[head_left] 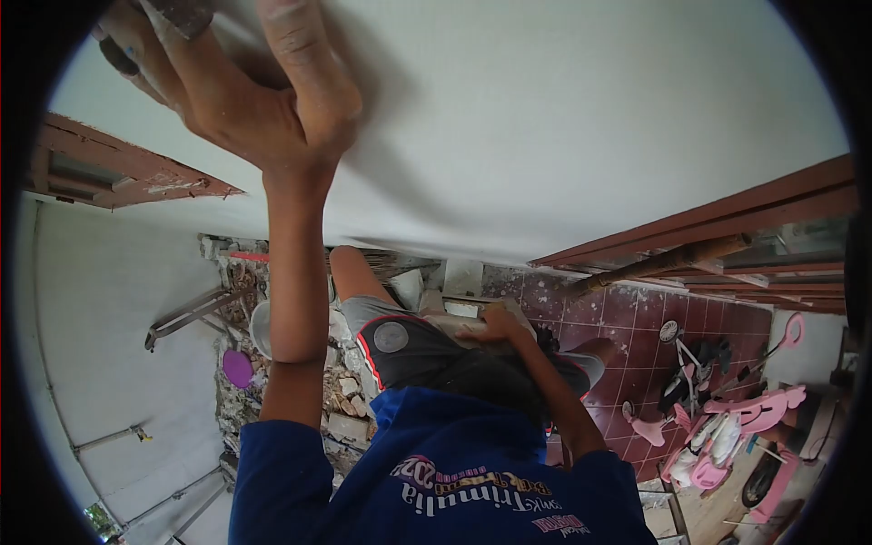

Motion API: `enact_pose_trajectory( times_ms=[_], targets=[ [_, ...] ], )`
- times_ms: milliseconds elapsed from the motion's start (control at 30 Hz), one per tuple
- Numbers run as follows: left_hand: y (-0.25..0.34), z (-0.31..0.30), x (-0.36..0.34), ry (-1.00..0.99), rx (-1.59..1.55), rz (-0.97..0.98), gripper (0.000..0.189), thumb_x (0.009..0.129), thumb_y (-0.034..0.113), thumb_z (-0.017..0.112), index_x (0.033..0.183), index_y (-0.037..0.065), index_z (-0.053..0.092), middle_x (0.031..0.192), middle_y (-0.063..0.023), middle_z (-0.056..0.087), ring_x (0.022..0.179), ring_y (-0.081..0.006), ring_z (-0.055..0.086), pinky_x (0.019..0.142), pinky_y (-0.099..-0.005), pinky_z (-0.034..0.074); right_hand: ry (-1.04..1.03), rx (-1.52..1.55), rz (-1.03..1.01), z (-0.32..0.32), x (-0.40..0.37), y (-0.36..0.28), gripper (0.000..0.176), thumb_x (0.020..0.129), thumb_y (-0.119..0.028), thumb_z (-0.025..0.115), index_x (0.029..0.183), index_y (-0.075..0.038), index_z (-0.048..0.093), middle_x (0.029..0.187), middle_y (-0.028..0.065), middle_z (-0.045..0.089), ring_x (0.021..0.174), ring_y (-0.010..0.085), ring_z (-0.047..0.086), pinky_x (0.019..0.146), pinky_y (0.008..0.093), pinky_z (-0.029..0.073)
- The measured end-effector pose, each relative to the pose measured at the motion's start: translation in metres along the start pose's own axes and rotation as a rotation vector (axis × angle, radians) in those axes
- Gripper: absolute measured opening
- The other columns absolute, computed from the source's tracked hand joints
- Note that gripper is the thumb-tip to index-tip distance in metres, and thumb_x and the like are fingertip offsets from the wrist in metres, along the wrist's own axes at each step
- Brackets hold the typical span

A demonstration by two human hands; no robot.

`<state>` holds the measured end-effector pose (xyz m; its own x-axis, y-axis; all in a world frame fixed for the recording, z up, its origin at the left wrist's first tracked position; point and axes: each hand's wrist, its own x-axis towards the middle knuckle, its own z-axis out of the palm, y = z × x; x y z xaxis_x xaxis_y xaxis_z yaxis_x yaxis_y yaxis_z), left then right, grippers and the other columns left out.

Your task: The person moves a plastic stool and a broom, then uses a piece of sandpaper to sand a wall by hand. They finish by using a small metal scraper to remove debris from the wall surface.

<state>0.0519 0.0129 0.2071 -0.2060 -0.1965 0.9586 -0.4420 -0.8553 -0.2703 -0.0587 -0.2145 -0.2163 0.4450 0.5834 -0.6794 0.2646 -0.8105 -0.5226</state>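
Note:
My left hand (250, 104) is raised high at the upper left against the white wall (509, 109). Its thumb stands well apart from the fingers, and dark coverings show on two fingers. The frame edge cuts off the fingertips. Low down between my legs, my right hand (493, 324) grips the edge of a beige board (518, 318) with a light rectangular opening in it. What lies under those fingers is hidden.
Rubble (350, 400) lies on the left, with a purple lid (238, 369) and a metal frame (195, 318). Dark red tiles (590, 313) cover the floor at right. A pink children's bike (727, 427) stands there, below a window frame (708, 209) and a bamboo pole (663, 263).

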Motion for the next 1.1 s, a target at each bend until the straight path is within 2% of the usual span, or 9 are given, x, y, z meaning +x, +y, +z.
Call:
enact_pose_trajectory(
  times_ms=[267, 367, 433, 633, 733, 867, 933, 1033, 1100],
  targets=[
    [0.007, -0.014, -0.011, -0.115, 0.158, -0.149, 0.058, 0.089, 0.029, 0.041, 0.127, -0.013, 0.029, 0.134, -0.0297, 0.026, 0.127, -0.0398, 0.023, 0.104, -0.0461, 0.015, 0.091, 0.017, -0.064, 0.001, -0.006, 0.007, 0.094, 0.057, -0.08, 0.05, 0.097, 0.005, 0.06, 0.097, 0.0233, 0.059, 0.092, 0.0342, 0.057, 0.08, 0.0395, 0.044],
    [0.0, -0.017, -0.023, -0.101, 0.151, -0.234, 0.062, 0.085, 0.028, 0.045, 0.134, -0.006, 0.026, 0.14, -0.029, 0.015, 0.132, -0.0413, 0.011, 0.105, -0.0514, 0.006, 0.162, 0.085, -0.087, 0.006, -0.021, 0.007, 0.09, 0.059, -0.074, 0.055, 0.1, 0.006, 0.059, 0.1, 0.0224, 0.059, 0.094, 0.0329, 0.057, 0.081, 0.0391, 0.045],
    [0.003, -0.015, -0.015, -0.122, 0.179, -0.212, 0.06, 0.087, 0.025, 0.041, 0.134, -0.007, 0.024, 0.14, -0.0292, 0.013, 0.133, -0.0394, 0.009, 0.106, -0.0482, 0.004, 0.644, 0.099, -0.305, 0.012, -0.027, 0.018, 0.072, 0.068, -0.062, 0.059, 0.101, 0.003, 0.057, 0.101, 0.0219, 0.059, 0.094, 0.0336, 0.057, 0.081, 0.0396, 0.044],
    [0.006, -0.021, 0.029, -0.189, 0.315, -0.354, 0.058, 0.088, 0.022, 0.034, 0.134, -0.009, 0.018, 0.142, -0.0262, 0.011, 0.133, -0.0384, 0.007, 0.107, -0.0463, 0.008, 0.48, 0.306, -0.042, -0.012, -0.09, 0.049, 0.051, 0.076, -0.044, 0.061, 0.105, -0.002, 0.055, 0.099, 0.0198, 0.059, 0.096, 0.0336, 0.056, 0.083, 0.0401, 0.043],
    [0.011, -0.013, 0.054, -0.117, 0.233, -0.511, 0.059, 0.087, 0.024, 0.037, 0.135, -0.006, 0.02, 0.142, -0.0269, 0.01, 0.133, -0.0392, 0.007, 0.106, -0.0495, 0.006, 0.425, 0.332, -0.103, -0.048, -0.137, 0.046, 0.042, 0.079, -0.036, 0.061, 0.102, -0.002, 0.055, 0.097, 0.0197, 0.06, 0.095, 0.0342, 0.057, 0.081, 0.039, 0.045],
    [0.044, 0.007, 0.061, -0.196, 0.285, -0.508, 0.061, 0.086, 0.027, 0.041, 0.135, -0.004, 0.023, 0.142, -0.0275, 0.01, 0.133, -0.04, 0.008, 0.104, -0.0533, 0.002, 0.691, 0.5, -0.212, -0.134, -0.224, -0.01, 0.034, 0.083, -0.029, 0.058, 0.103, -0.002, 0.053, 0.091, 0.0126, 0.063, 0.084, 0.0225, 0.062, 0.074, 0.0327, 0.047],
    [0.048, 0.011, 0.059, -0.339, 0.253, -0.297, 0.06, 0.086, 0.025, 0.04, 0.135, -0.005, 0.023, 0.142, -0.028, 0.01, 0.133, -0.0399, 0.008, 0.104, -0.0533, 0.0, 0.867, 0.632, -0.25, -0.161, -0.24, 0.004, 0.025, 0.089, -0.025, 0.05, 0.099, -0.002, 0.053, 0.082, 0.0081, 0.062, 0.075, 0.0149, 0.059, 0.068, 0.0286, 0.046],
    [0.019, 0.002, 0.084, -0.08, 0.346, -0.645, 0.06, 0.085, 0.024, 0.038, 0.135, -0.005, 0.021, 0.142, -0.0279, 0.009, 0.133, -0.0392, 0.006, 0.104, -0.0526, -0.001, 0.94, 0.721, -0.252, -0.198, -0.271, 0.004, 0.025, 0.09, -0.024, 0.05, 0.095, 0.0, 0.053, 0.08, 0.0078, 0.061, 0.076, 0.0139, 0.059, 0.065, 0.0288, 0.046],
    [0.013, 0.011, 0.083, 0.034, 0.359, -0.725, 0.06, 0.085, 0.022, 0.037, 0.136, -0.005, 0.02, 0.142, -0.0276, 0.009, 0.133, -0.0391, 0.006, 0.103, -0.0526, -0.001, 0.911, 0.643, -0.244, -0.201, -0.274, 0.012, 0.026, 0.091, -0.024, 0.047, 0.094, 0.002, 0.051, 0.077, 0.0072, 0.059, 0.071, 0.0137, 0.057, 0.062, 0.0292, 0.045]
  ],
)
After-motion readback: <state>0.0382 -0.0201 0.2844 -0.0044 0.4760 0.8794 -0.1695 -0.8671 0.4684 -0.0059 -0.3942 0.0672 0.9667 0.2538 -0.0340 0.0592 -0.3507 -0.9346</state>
